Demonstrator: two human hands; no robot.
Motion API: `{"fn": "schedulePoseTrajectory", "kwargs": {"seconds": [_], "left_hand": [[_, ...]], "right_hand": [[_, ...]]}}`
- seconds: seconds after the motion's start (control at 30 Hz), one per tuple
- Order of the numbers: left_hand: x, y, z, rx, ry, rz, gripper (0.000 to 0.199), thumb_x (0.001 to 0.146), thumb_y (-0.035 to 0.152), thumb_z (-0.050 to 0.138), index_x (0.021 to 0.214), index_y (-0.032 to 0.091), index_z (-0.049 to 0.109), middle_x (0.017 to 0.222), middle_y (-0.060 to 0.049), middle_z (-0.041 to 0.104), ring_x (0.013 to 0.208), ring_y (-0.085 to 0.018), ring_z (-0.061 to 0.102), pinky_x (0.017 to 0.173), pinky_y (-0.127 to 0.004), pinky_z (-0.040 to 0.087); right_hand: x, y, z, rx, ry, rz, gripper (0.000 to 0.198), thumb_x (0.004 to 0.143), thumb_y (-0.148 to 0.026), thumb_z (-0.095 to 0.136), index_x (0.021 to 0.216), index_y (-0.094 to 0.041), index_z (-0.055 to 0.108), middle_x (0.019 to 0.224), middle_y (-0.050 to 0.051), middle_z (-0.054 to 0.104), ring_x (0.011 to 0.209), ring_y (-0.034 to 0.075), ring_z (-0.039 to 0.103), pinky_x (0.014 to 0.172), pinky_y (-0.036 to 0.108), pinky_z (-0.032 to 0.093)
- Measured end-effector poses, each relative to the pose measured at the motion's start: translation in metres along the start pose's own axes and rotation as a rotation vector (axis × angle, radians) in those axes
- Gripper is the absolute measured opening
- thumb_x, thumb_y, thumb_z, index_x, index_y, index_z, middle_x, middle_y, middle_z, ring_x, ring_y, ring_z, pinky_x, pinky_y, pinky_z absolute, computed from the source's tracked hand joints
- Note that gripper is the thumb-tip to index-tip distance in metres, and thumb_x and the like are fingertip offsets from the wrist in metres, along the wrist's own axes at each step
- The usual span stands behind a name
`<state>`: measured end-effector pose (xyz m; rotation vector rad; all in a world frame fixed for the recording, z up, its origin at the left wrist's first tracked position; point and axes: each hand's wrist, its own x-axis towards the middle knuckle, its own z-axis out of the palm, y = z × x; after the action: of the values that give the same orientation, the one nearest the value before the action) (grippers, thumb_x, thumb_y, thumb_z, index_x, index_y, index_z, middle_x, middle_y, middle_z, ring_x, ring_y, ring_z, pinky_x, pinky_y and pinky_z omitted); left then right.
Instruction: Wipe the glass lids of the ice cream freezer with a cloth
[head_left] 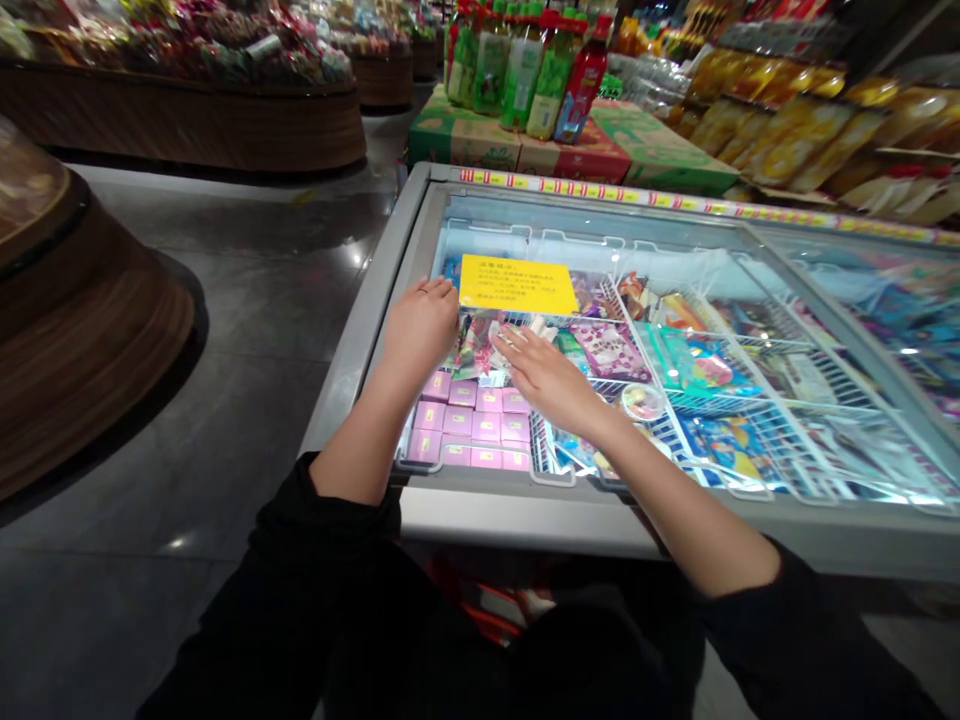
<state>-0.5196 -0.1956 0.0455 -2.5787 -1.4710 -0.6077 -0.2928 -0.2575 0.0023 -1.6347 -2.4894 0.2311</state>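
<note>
My left hand (422,322) is at the left side of a freezer's sliding glass lid (487,222), its fingers curled away from me and their tips hidden. Whether it grips anything there is out of sight. Flat on the glass, with fingers stretched out, lies my right hand (546,375); it holds nothing. Just beyond both hands a yellow notice (517,284) with dark writing rests on the lid. Beneath the glass are rows of small pink boxes (472,422), a purple-and-white packet (607,348) and a round tub (643,401).
White wire dividers (675,425) split the chest freezer, whose grey front rim (525,515) is close to me. Several bottles (521,75) stand on boxes (551,160) behind it. Bagged goods (795,120) fill the back right. Rounded wooden display stands (82,310) are at the left.
</note>
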Motion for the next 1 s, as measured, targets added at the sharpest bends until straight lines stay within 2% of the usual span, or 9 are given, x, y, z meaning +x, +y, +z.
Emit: {"fn": "schedulePoseTrajectory", "kwargs": {"seconds": [0.13, 0.27, 0.4, 0.53, 0.6, 0.7, 0.77, 0.87, 1.0], "left_hand": [[-0.001, 0.0, -0.002, 0.008, -0.004, 0.002, 0.037, 0.103, 0.005, 0.043, 0.116, 0.013, 0.076, 0.133, -0.017, 0.077, 0.138, -0.028, 0.066, 0.125, -0.044, 0.045], [-0.002, 0.0, -0.003, 0.004, 0.008, -0.003, 0.037, 0.105, 0.007, 0.043, 0.113, 0.018, 0.076, 0.131, -0.013, 0.078, 0.137, -0.025, 0.067, 0.125, -0.043, 0.046], [-0.002, 0.0, -0.003, -0.012, -0.012, -0.01, 0.036, 0.102, 0.005, 0.045, 0.112, 0.017, 0.077, 0.13, -0.013, 0.079, 0.135, -0.025, 0.068, 0.125, -0.043, 0.045], [-0.001, 0.001, -0.002, -0.043, -0.005, -0.016, 0.035, 0.101, 0.005, 0.047, 0.114, 0.015, 0.077, 0.132, -0.016, 0.078, 0.136, -0.028, 0.067, 0.125, -0.046, 0.044], [0.0, 0.001, -0.002, -0.057, 0.002, -0.026, 0.036, 0.1, 0.005, 0.046, 0.114, 0.017, 0.078, 0.132, -0.015, 0.078, 0.137, -0.028, 0.066, 0.125, -0.046, 0.044], [-0.001, -0.001, -0.001, -0.06, 0.013, -0.027, 0.037, 0.1, 0.005, 0.045, 0.113, 0.019, 0.077, 0.13, -0.014, 0.078, 0.137, -0.028, 0.066, 0.124, -0.046, 0.045], [-0.001, -0.003, 0.0, -0.056, 0.026, -0.019, 0.037, 0.101, 0.005, 0.045, 0.111, 0.02, 0.077, 0.128, -0.013, 0.079, 0.135, -0.028, 0.067, 0.123, -0.046, 0.045], [-0.002, -0.005, 0.0, -0.057, 0.036, -0.007, 0.035, 0.102, 0.007, 0.045, 0.108, 0.021, 0.076, 0.129, -0.011, 0.079, 0.133, -0.028, 0.068, 0.122, -0.046, 0.046], [-0.002, -0.004, -0.002, -0.1, 0.02, -0.01, 0.033, 0.102, 0.007, 0.047, 0.104, 0.023, 0.076, 0.129, -0.01, 0.079, 0.128, -0.028, 0.071, 0.123, -0.049, 0.046]], "right_hand": [[0.031, -0.012, 0.001, 0.016, -0.005, -0.042, 0.062, 0.11, -0.035, 0.033, 0.172, -0.035, 0.034, 0.178, -0.007, 0.03, 0.166, 0.029, 0.025, 0.136, 0.054, 0.024], [0.056, 0.013, -0.007, 0.017, 0.029, 0.029, 0.06, 0.112, -0.038, 0.03, 0.172, -0.032, 0.035, 0.178, -0.005, 0.033, 0.166, 0.029, 0.027, 0.137, 0.052, 0.023], [0.033, 0.027, -0.011, -0.017, 0.054, 0.096, 0.06, 0.112, -0.037, 0.03, 0.171, -0.028, 0.037, 0.177, -0.003, 0.034, 0.166, 0.03, 0.027, 0.137, 0.053, 0.023], [0.0, 0.006, -0.007, -0.039, 0.032, 0.022, 0.059, 0.111, -0.032, 0.032, 0.169, -0.031, 0.041, 0.177, -0.002, 0.035, 0.166, 0.031, 0.027, 0.135, 0.058, 0.027], [-0.001, -0.01, -0.003, -0.049, 0.03, -0.023, 0.059, 0.111, -0.03, 0.033, 0.169, -0.031, 0.041, 0.177, -0.002, 0.035, 0.165, 0.031, 0.028, 0.134, 0.058, 0.03], [0.02, -0.022, 0.001, -0.041, 0.031, -0.07, 0.059, 0.11, -0.029, 0.034, 0.168, -0.033, 0.042, 0.177, -0.003, 0.036, 0.165, 0.029, 0.03, 0.134, 0.056, 0.03], [0.041, -0.016, -0.001, -0.019, 0.038, -0.066, 0.059, 0.11, -0.031, 0.035, 0.168, -0.031, 0.042, 0.176, -0.002, 0.036, 0.164, 0.029, 0.03, 0.134, 0.056, 0.029], [0.061, 0.007, -0.007, 0.001, 0.063, 0.024, 0.06, 0.11, -0.03, 0.033, 0.169, -0.026, 0.04, 0.177, 0.0, 0.034, 0.164, 0.031, 0.03, 0.135, 0.057, 0.027], [0.04, 0.031, -0.01, 0.001, 0.1, 0.096, 0.062, 0.109, -0.031, 0.034, 0.17, -0.025, 0.039, 0.177, 0.001, 0.035, 0.164, 0.033, 0.029, 0.135, 0.059, 0.027]]}}
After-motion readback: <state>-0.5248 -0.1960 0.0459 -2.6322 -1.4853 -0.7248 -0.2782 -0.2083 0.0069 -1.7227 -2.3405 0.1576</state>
